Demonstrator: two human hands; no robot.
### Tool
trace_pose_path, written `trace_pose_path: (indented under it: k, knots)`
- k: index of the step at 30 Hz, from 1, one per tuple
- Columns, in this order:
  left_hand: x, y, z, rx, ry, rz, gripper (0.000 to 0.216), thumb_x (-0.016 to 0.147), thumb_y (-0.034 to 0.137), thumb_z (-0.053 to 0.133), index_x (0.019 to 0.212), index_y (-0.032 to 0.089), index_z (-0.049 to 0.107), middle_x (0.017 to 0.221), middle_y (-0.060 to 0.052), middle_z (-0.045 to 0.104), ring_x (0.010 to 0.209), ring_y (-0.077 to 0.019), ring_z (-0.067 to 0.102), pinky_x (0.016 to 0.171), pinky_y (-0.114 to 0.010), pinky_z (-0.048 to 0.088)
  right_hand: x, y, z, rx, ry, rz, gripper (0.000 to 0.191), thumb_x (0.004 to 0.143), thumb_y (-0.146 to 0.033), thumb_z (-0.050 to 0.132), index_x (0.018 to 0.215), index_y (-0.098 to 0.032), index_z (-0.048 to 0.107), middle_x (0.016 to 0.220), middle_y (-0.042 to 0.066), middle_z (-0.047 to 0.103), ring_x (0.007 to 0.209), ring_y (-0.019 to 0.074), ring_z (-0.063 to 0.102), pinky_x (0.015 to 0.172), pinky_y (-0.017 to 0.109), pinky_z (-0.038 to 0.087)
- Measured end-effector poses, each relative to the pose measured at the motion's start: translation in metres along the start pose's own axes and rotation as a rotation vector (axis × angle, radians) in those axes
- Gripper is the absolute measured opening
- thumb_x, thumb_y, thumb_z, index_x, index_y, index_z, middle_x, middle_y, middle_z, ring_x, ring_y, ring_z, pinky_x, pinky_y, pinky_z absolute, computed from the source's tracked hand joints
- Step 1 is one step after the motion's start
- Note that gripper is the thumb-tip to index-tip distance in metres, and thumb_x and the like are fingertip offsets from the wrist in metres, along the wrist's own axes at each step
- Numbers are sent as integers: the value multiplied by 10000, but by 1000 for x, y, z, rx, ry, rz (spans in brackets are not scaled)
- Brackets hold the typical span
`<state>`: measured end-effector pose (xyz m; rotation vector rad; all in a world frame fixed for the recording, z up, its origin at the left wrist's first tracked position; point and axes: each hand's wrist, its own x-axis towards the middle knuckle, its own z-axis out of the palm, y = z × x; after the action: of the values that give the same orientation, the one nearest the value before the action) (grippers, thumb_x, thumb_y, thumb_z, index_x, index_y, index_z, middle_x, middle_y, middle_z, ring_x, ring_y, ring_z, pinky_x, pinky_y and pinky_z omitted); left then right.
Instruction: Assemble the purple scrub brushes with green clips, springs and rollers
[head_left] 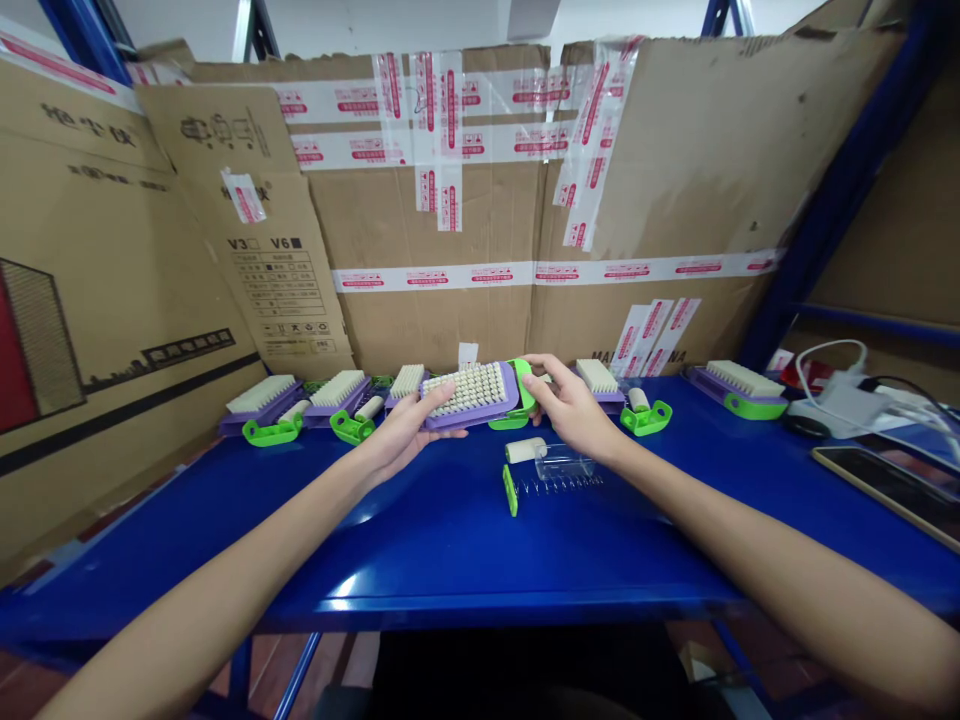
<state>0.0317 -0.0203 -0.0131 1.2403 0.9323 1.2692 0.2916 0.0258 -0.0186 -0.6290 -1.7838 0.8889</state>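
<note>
Between my two hands is a purple brush (480, 392) with cream bristles facing up, lifted above the blue table. My left hand (411, 432) grips its left end, thumb on the bristles and fingers underneath. At the right end, my right hand (568, 400) has its fingers closed on a bright green end piece (523, 388) that meets the purple body. Below the right hand lie a cream roller (526, 450), a clear plastic piece (564, 462) and a green plate with a row of thin metal teeth (511, 491).
Similar purple brushes stand along the back, one at the left (262, 394) and one at the right (742, 380). Loose green end pieces (273, 430) lie before some. Taped cardboard (450, 330) walls the blue table (442, 570). A phone (885, 490) and a white charger (844, 395) are at right.
</note>
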Motion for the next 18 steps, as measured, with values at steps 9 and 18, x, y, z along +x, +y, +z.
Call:
trace_pose_path:
  k: [9,18]
  knots:
    - [1,-2,-1,-48,-28,-73,478,889,473,875,1241,156,811,1301,-193,789,1055,-308,772,822,-406,687,0,4,0,40,25,74,416,1029,-609,636,1259,-263,641,1303,99,693,609,117,682,495,330,615]
    - [-1,-1,-2,33,-142,1,465,938,456,829,1284,155,759,1262,-191,779,1005,-276,758,826,-386,658,-5,2,4,-55,93,-13,354,1077,-557,571,1292,-277,607,1238,93,696,721,168,670,572,356,613]
